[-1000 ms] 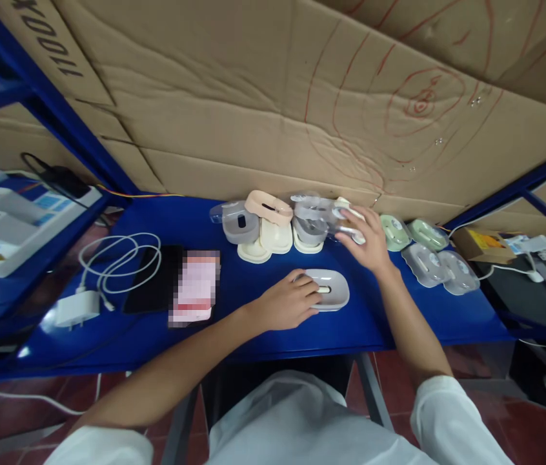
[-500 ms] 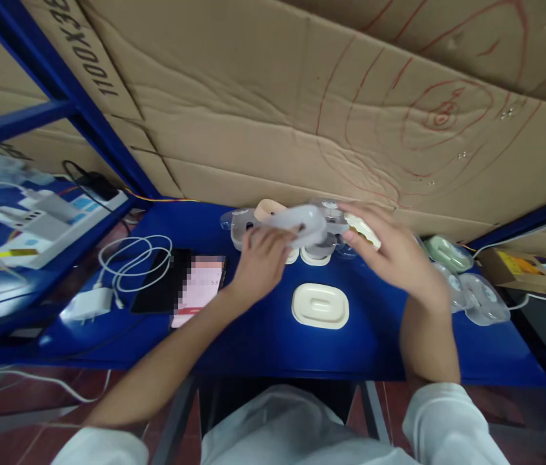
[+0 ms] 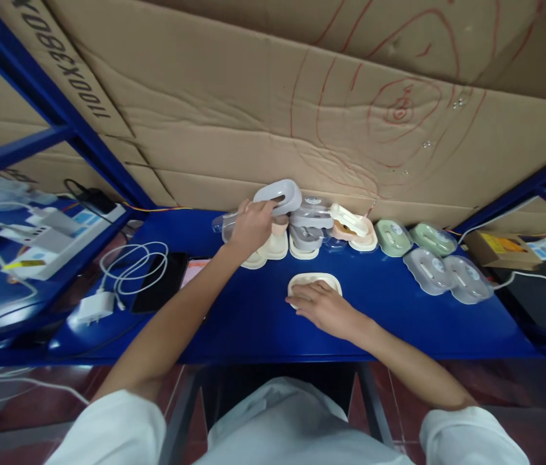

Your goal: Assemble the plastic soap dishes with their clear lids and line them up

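My left hand (image 3: 250,226) grips a grey oval plastic piece (image 3: 280,196) and holds it above the stack of cream and peach oval pieces (image 3: 273,244) at the back of the blue table (image 3: 399,316). My right hand (image 3: 324,306) rests on a cream oval tray (image 3: 312,283) that lies alone on the table in front of me; its fingers lie over the tray's near edge. A clear and grey pile (image 3: 309,226) sits just right of the left hand.
More oval pieces line the back right: peach and cream (image 3: 353,229), two green (image 3: 406,237), two grey (image 3: 447,274). A dark phone (image 3: 159,290), white cable (image 3: 128,261) and charger (image 3: 90,309) lie at left. A cardboard wall (image 3: 253,116) stands behind.
My left hand lifted the grey piece off the cream tray and carried it up to the back stack. My right hand left the rear pile and came down onto the cream tray.
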{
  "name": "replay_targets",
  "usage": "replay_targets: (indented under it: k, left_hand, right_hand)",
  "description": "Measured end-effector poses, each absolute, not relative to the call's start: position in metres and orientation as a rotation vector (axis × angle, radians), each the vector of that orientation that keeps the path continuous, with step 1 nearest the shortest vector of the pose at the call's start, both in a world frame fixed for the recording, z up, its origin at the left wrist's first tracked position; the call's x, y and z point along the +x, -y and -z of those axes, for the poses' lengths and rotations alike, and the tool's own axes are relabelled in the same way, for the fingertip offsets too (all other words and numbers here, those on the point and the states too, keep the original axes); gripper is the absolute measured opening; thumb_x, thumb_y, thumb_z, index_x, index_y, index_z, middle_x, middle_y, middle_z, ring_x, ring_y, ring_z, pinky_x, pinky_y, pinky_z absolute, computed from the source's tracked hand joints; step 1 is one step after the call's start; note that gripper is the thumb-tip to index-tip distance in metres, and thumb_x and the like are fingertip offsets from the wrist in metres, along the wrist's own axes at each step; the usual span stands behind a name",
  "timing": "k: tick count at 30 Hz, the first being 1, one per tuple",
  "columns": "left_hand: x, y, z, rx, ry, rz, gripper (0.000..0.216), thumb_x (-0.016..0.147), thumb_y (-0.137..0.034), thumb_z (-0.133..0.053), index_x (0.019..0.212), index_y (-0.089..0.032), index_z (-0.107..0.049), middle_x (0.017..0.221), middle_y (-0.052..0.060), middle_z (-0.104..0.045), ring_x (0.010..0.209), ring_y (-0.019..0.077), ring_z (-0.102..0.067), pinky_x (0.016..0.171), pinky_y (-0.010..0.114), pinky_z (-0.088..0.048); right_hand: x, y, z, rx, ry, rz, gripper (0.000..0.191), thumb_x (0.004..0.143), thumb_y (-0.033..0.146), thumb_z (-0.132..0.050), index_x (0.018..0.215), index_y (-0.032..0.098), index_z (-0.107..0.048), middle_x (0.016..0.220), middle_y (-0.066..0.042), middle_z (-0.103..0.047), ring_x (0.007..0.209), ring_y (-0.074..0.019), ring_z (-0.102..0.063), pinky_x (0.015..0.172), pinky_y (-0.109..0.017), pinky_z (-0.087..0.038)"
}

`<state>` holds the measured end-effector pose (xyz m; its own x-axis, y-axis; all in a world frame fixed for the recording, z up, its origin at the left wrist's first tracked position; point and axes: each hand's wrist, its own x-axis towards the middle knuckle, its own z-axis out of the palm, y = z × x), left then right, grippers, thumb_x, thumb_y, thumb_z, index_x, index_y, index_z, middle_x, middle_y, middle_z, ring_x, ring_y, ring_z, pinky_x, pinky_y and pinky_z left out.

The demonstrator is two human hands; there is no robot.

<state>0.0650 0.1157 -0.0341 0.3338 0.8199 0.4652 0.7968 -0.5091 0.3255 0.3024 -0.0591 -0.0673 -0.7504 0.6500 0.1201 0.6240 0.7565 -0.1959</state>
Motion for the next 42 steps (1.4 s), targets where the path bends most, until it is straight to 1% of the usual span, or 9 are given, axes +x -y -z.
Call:
replay_targets:
  k: [5, 9, 15, 22, 26, 30, 36, 38, 42]
  left_hand:
    - [0.056, -0.11, 0.03, 2.574, -1.624, -0.843, 0.041, 0.101, -0.012, -0.041, 0.133, -0.019, -0.065, 0.128, 0.016, -0.076, 0.123, 0.0335, -0.068, 0.111, 0.054, -0.045]
    - [0.062, -0.104, 0.029, 2.6, -1.634, -0.869, 0.044, 0.104, -0.017, -0.039, 0.141, -0.018, -0.062, 0.138, 0.017, -0.07, 0.131, 0.0338, -0.064, 0.113, 0.051, -0.045]
    - [0.08, -0.069, 0.044, 2.67, -1.493, -0.977, 0.046, 0.108, -0.028, -0.044, 0.15, -0.016, -0.057, 0.155, 0.019, -0.057, 0.142, 0.0362, -0.055, 0.12, 0.054, -0.04]
    - [0.09, -0.02, 0.069, 2.854, -1.126, -0.916, 0.043, 0.104, -0.015, -0.048, 0.143, -0.02, -0.064, 0.151, 0.018, -0.06, 0.137, 0.0344, -0.058, 0.117, 0.056, -0.043]
    - [0.094, -0.014, 0.075, 2.885, -1.028, -0.815, 0.037, 0.103, -0.014, -0.05, 0.134, -0.018, -0.069, 0.148, 0.018, -0.06, 0.132, 0.035, -0.061, 0.111, 0.055, -0.05]
    - [0.093, -0.013, 0.072, 2.867, -0.996, -0.816, 0.033, 0.105, -0.016, -0.05, 0.13, -0.019, -0.07, 0.147, 0.016, -0.06, 0.132, 0.034, -0.061, 0.11, 0.053, -0.051]
    - [0.093, -0.003, 0.063, 2.887, -0.919, -0.778, 0.029, 0.106, -0.017, -0.051, 0.126, -0.02, -0.072, 0.146, 0.015, -0.062, 0.124, 0.032, -0.065, 0.107, 0.051, -0.053]
    - [0.096, 0.001, 0.064, 2.909, -0.858, -0.739, 0.028, 0.106, -0.017, -0.051, 0.125, -0.018, -0.072, 0.146, 0.016, -0.063, 0.124, 0.0323, -0.065, 0.106, 0.05, -0.054]
    - [0.104, 0.009, 0.067, 2.842, -0.753, -0.674, 0.034, 0.109, -0.022, -0.053, 0.141, -0.02, -0.066, 0.15, 0.016, -0.061, 0.133, 0.0324, -0.063, 0.108, 0.049, -0.054]
  right_hand:
    - [0.329, 0.055, 0.045, -0.964, 2.488, -0.286, 0.027, 0.11, 0.034, -0.06, 0.13, 0.029, -0.076, 0.132, -0.009, -0.077, 0.123, -0.0245, -0.072, 0.11, -0.048, -0.055]
    - [0.338, 0.031, 0.031, -1.021, 2.221, -0.343, 0.024, 0.108, 0.041, -0.062, 0.122, 0.031, -0.079, 0.127, -0.007, -0.079, 0.123, -0.0248, -0.073, 0.111, -0.048, -0.056]
    - [0.346, -0.002, 0.036, -1.093, 1.575, -0.408, 0.023, 0.1, 0.048, -0.071, 0.102, 0.026, -0.077, 0.106, -0.007, -0.08, 0.102, -0.0244, -0.077, 0.091, -0.042, -0.064]
    - [0.389, -0.053, 0.006, -1.226, 1.493, 0.095, 0.032, 0.104, 0.052, -0.059, 0.104, 0.024, -0.075, 0.114, -0.011, -0.075, 0.118, -0.0282, -0.07, 0.101, -0.046, -0.059]
    - [0.394, -0.084, 0.014, -1.28, 1.738, 0.02, 0.039, 0.108, 0.048, -0.047, 0.117, 0.022, -0.074, 0.122, -0.013, -0.077, 0.12, -0.0269, -0.07, 0.105, -0.046, -0.056]
    - [0.429, -0.079, 0.031, -1.447, 1.902, 0.109, 0.043, 0.109, 0.045, -0.043, 0.13, 0.023, -0.073, 0.142, -0.014, -0.072, 0.137, -0.0298, -0.063, 0.119, -0.055, -0.043]
    - [0.534, -0.001, 0.068, -2.275, 1.441, 0.284, 0.072, 0.096, 0.066, -0.057, 0.15, 0.019, -0.06, 0.166, -0.029, -0.044, 0.155, -0.0505, -0.038, 0.119, -0.079, -0.026]
    - [0.548, 0.037, 0.085, -2.471, 1.302, 0.26, 0.084, 0.092, 0.071, -0.061, 0.156, 0.017, -0.054, 0.165, -0.034, -0.042, 0.155, -0.0571, -0.034, 0.114, -0.085, -0.027]
    - [0.517, 0.103, 0.106, -2.367, 1.47, 0.356, 0.08, 0.096, 0.067, -0.06, 0.162, 0.023, -0.049, 0.162, -0.028, -0.047, 0.147, -0.055, -0.047, 0.108, -0.082, -0.043]
